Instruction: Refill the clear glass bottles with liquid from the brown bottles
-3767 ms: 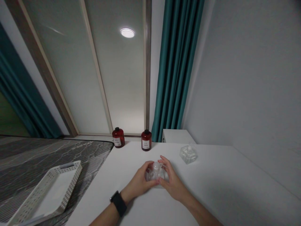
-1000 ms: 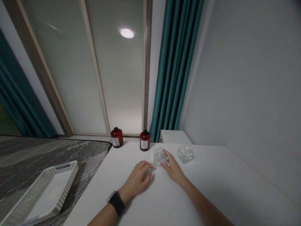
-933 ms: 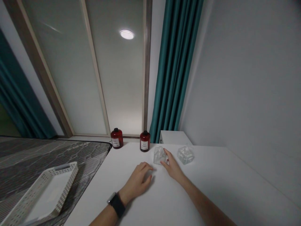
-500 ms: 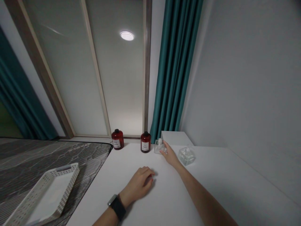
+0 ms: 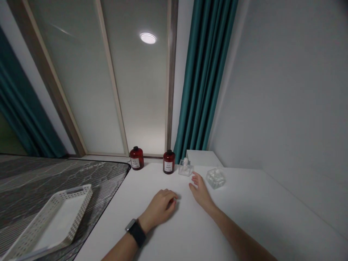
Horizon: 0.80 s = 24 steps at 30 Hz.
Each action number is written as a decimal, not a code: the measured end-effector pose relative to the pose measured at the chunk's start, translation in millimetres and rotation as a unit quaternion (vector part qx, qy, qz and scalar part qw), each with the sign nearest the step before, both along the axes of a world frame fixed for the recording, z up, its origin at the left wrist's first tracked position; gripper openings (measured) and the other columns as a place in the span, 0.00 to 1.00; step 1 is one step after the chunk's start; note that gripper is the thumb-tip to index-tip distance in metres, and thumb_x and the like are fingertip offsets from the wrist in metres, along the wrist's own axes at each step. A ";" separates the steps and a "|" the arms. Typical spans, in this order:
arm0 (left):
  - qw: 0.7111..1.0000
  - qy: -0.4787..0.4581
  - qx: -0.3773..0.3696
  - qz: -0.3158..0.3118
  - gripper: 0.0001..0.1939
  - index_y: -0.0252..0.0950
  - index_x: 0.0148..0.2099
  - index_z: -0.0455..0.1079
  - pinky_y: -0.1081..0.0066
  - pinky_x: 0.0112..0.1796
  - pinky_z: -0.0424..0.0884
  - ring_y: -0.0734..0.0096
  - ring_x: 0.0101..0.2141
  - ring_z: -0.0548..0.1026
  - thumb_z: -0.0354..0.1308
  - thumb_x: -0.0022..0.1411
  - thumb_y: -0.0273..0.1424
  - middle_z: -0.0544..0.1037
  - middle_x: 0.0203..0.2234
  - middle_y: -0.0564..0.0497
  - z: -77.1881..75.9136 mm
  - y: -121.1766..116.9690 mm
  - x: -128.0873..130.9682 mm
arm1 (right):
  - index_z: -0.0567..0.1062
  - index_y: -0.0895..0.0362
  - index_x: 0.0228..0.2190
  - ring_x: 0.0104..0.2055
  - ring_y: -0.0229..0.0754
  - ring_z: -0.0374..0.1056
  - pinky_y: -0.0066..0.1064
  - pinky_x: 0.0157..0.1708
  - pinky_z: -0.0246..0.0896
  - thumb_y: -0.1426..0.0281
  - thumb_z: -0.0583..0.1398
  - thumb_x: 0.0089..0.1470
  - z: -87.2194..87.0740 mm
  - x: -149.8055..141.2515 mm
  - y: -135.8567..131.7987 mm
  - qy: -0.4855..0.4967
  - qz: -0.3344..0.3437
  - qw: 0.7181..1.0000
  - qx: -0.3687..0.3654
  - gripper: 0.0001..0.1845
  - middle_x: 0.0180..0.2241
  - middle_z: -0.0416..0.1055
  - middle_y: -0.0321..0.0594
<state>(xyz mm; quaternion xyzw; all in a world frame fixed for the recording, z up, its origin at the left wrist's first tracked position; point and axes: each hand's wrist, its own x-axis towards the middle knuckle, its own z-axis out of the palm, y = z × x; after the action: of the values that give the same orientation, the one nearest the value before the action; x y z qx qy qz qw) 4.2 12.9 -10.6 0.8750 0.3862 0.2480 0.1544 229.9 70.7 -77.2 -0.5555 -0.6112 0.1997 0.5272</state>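
A small clear glass bottle [image 5: 185, 168] stands at the far edge of the white table [image 5: 255, 214], right of two dark red bottles [image 5: 169, 162] [image 5: 136, 158]. My right hand [image 5: 200, 191] hovers open a little in front of the clear bottle, apart from it and holding nothing. A second clear glass bottle [image 5: 215, 177] sits just right of that hand. My left hand [image 5: 160, 207], with a dark watch on its wrist, rests on the table with fingers loosely curled and nothing in them.
A white perforated tray [image 5: 51, 221] lies on a dark marbled surface [image 5: 54, 174] at the left. A small white cabinet [image 5: 202, 158] stands behind the table by a teal curtain [image 5: 203, 83]. A grey wall runs along the right.
My right hand carried the clear bottle from the middle of the table to the far edge beside the red bottle, let it go and drew back. My left hand stayed resting on the table.
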 end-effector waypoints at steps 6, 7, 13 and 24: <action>0.998 0.034 0.014 0.047 0.11 0.39 0.46 0.72 0.63 0.43 0.68 0.59 0.40 0.77 0.53 0.64 0.25 0.81 0.37 0.48 5.2 -0.2 -4.2 | 0.68 0.55 0.50 0.51 0.48 0.72 0.47 0.54 0.68 0.75 0.53 0.54 8.7 -28.1 -37.3 -0.036 0.040 0.999 0.005 0.21 0.47 0.71 0.47; 0.996 0.042 0.014 0.073 0.12 0.39 0.49 0.72 0.63 0.43 0.68 0.58 0.39 0.77 0.54 0.64 0.26 0.80 0.35 0.48 7.0 0.3 -6.9 | 0.69 0.55 0.49 0.51 0.49 0.71 0.47 0.55 0.67 0.75 0.53 0.54 11.9 -32.6 -42.1 -0.046 0.056 0.997 0.010 0.21 0.47 0.72 0.46; 0.970 -0.044 0.014 0.240 0.17 0.38 0.55 0.66 0.65 0.39 0.71 0.60 0.37 0.78 0.55 0.63 0.28 0.79 0.35 0.49 13.7 12.6 -35.0 | 0.69 0.55 0.54 0.56 0.52 0.67 0.51 0.58 0.64 0.78 0.54 0.55 25.8 -47.7 -60.8 -0.210 0.133 0.968 0.037 0.24 0.51 0.70 0.49; 0.917 -0.073 0.105 0.379 0.26 0.33 0.57 0.63 0.52 0.56 0.65 0.47 0.55 0.68 0.61 0.58 0.33 0.70 0.50 0.38 51.2 96.9 -121.6 | 0.66 0.53 0.57 0.57 0.52 0.67 0.55 0.61 0.62 0.74 0.54 0.62 21.4 -51.0 -63.8 -0.353 0.144 0.921 0.082 0.22 0.54 0.71 0.47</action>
<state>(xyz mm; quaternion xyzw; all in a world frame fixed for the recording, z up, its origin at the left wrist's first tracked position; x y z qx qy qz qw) -117.3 109.8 40.6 0.6538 0.6480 0.3904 -0.0157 178.9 6.9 -55.8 -0.4509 -0.8452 0.0136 0.2867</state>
